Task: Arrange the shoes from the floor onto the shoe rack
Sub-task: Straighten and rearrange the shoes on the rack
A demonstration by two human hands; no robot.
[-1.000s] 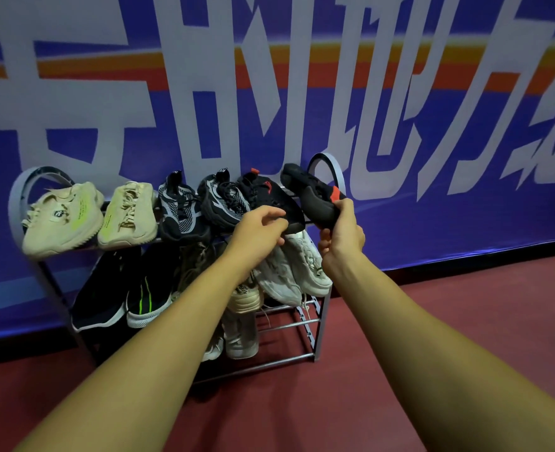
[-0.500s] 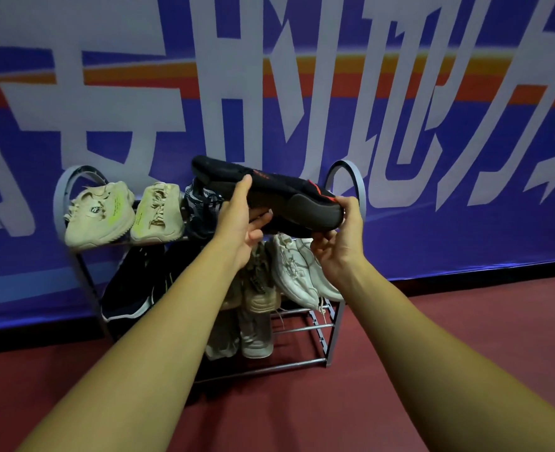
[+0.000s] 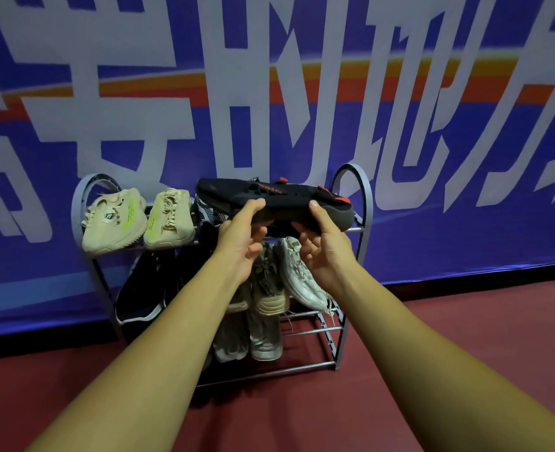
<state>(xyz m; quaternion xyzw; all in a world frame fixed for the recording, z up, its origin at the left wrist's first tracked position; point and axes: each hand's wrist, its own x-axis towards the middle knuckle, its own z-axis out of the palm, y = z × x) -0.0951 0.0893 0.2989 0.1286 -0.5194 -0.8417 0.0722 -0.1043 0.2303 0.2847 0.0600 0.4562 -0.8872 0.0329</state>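
A black shoe with red accents (image 3: 279, 199) lies sideways across the right half of the grey shoe rack's (image 3: 365, 203) top shelf. My left hand (image 3: 241, 236) grips its left part from below, thumb on its side. My right hand (image 3: 326, 243) holds its right, heel end. Two beige shoes (image 3: 114, 220) (image 3: 170, 218) rest on the top shelf's left. A black-and-white knit shoe (image 3: 209, 213) is mostly hidden behind my left hand. Black shoes (image 3: 145, 288), beige shoes (image 3: 268, 285) and a white shoe (image 3: 302, 272) fill the middle shelf.
Grey shoes (image 3: 263, 337) stand on the lower shelf. The rack stands on a dark red floor (image 3: 448, 337) against a blue banner wall (image 3: 465, 158) with large white characters. Bare floor lies right of the rack.
The black shoes went from standing toe-down on the top shelf to lying sideways in both hands; my left hand shifted under them. The view moved closer to the rack.
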